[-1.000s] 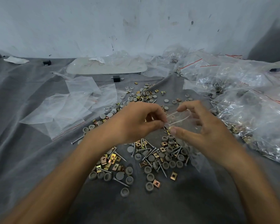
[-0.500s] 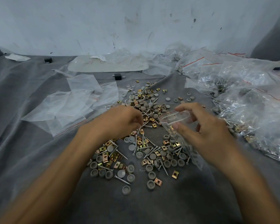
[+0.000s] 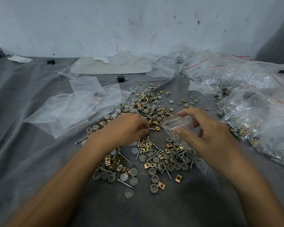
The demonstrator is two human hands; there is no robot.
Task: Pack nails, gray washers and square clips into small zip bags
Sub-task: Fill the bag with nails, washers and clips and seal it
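Left hand (image 3: 126, 128): it is palm down over the loose pile with the fingers curled. The fingertips pinch one silver metal nail (image 3: 152, 129), and its end sticks out toward my other hand.
Right hand (image 3: 208, 138): thumb and forefinger grip the mouth of a small clear zip bag with a red line (image 3: 177, 122), and the other fingers are spread behind it.
Bag: the mouth stands open and faces the left hand, just beside the nail. The lower part hangs down under my palm and lies over the right side of the pile. I cannot tell what is inside it.
Loose pile: gray round washers (image 3: 154, 178), gold-coloured square metal clips (image 3: 178, 178) and more silver nails (image 3: 125, 183) lie mixed on the gray cloth (image 3: 39, 161) that covers the worktop, under and around both hands.
Left side: flat empty clear zip bags (image 3: 69, 108) lie in a loose layer next to the pile.
Right side: a heap of filled clear bags (image 3: 256, 115) shows nails and washers through the plastic.
Back: a white oblong tray (image 3: 110, 69) lies near the pale wall, and a small black block (image 3: 120, 78) stands in front of it.
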